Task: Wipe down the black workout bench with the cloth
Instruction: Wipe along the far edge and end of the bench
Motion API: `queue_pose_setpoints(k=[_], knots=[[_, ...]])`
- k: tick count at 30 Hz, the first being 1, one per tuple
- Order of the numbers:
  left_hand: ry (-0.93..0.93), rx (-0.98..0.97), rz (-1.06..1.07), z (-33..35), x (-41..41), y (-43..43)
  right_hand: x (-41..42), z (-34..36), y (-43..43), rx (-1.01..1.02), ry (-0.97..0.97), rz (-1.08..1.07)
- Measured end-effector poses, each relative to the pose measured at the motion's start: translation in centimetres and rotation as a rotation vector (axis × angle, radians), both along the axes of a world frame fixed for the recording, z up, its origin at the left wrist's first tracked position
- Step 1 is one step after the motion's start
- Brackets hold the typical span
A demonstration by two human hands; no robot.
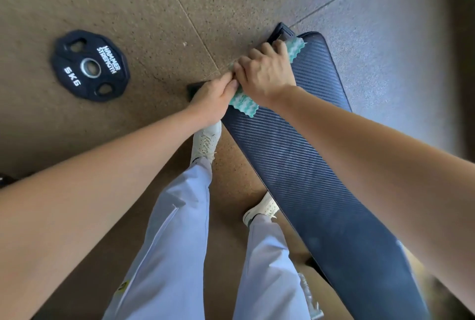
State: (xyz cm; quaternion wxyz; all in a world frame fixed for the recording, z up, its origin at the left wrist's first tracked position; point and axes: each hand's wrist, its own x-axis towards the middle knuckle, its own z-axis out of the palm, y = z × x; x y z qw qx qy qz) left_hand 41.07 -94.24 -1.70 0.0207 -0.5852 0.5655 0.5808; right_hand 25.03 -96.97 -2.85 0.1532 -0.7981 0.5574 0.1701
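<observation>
The black workout bench [303, 165] has a ribbed pad and runs from the lower right up to the middle of the view. A green-and-white wavy cloth [244, 105] lies along the pad's left edge near its far end. My right hand [264, 75] presses flat on the cloth, fingers curled over the bench edge. My left hand [213, 101] pinches the cloth's near corner at the same edge, touching the right hand. Most of the cloth is hidden under the hands.
A black 5 kg weight plate [90, 65] lies on the brown rubber floor to the left. The bench's black feet [281, 33] stick out beyond the pad. My legs in light trousers and white shoes [205, 139] stand just left of the bench.
</observation>
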Motion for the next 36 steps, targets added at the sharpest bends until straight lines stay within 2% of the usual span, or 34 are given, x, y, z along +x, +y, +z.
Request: queue_pose_setpoints(k=[4,9,12,14,16,18,22,27,31,36], knots=[[-0.1,-0.107,0.195,0.9,0.8,4.1,1.6,0.3,2.2,0.007,-0.067,0.124],[-0.084,0.028,0.521,3.0,-1.0,8.7,1.8,0.0,4.0,0.017,-0.162,0.309],[-0.053,0.049,0.606,2.9,-1.6,7.5,0.4,0.0,2.8,0.028,-0.168,0.281],[-0.051,-0.049,0.468,2.0,-1.5,5.5,-0.8,0.0,1.6,-0.015,-0.125,0.18],[-0.083,-0.132,0.162,0.5,-1.6,2.8,-2.7,0.1,0.5,-0.075,-0.093,0.053],[-0.098,-0.113,-0.074,-0.6,-2.7,-0.4,-5.1,0.1,-0.4,-0.098,-0.062,-0.041],[-0.008,-0.1,-0.292,-1.0,-6.7,-5.2,-8.6,0.2,-0.2,-0.051,-0.101,-0.202],[0.043,-0.11,-0.452,-1.7,-9.4,-7.7,-10.7,0.4,1.8,-0.022,-0.203,-0.408],[0.031,-0.079,-0.481,-1.8,-10.6,-8.8,-10.9,0.4,2.4,-0.019,-0.216,-0.48],[0.052,-0.169,-0.544,-1.3,-12.9,-9.8,-11.6,0.3,3.4,-0.004,-0.243,-0.631]])
